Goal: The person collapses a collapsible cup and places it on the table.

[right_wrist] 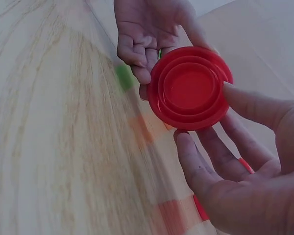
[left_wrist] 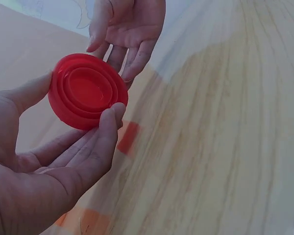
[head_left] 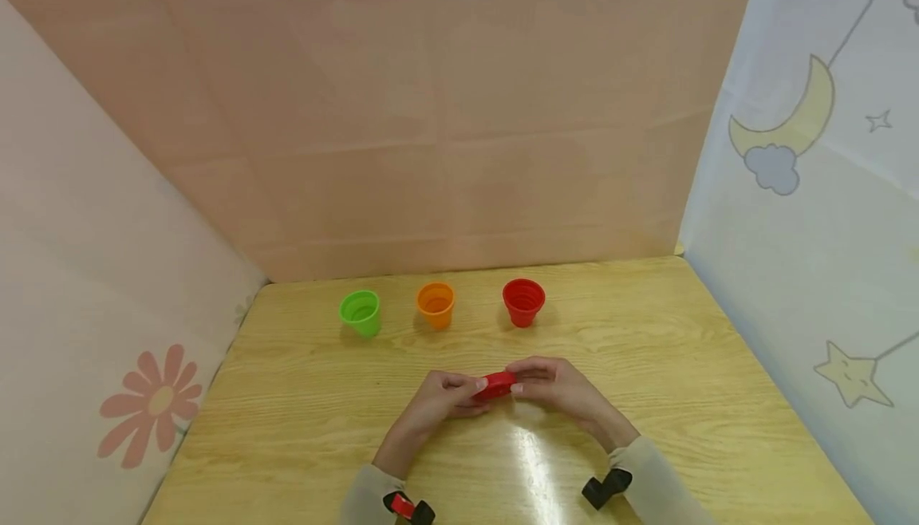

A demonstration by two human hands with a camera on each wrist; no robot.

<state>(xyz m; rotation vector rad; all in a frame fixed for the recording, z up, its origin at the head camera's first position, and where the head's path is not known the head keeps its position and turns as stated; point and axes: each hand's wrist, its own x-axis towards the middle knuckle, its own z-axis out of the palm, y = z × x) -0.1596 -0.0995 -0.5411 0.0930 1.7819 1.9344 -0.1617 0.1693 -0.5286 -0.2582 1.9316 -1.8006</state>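
A flat red disc with concentric rings, like a collapsed cup point(head_left: 497, 385) point(left_wrist: 90, 88) point(right_wrist: 191, 87), is held up between both hands over the table. My left hand point(head_left: 447, 397) point(left_wrist: 54, 161) point(right_wrist: 154, 29) pinches one side, thumb on the rim and fingers behind and below. At the opposite side, my right hand point(head_left: 563, 393) point(left_wrist: 130, 24) point(right_wrist: 245, 161) has its thumb and fingertips around the rim. The ringed face shows in both wrist views; the head view shows the disc nearly edge-on.
Beyond the hands, a green cup point(head_left: 360, 313), an orange cup point(head_left: 435, 305) and a red cup point(head_left: 523, 302) stand upright in a row on the wooden table point(head_left: 287, 397). A tan sheet point(head_left: 431, 110) rises behind, with patterned white panels at both sides.
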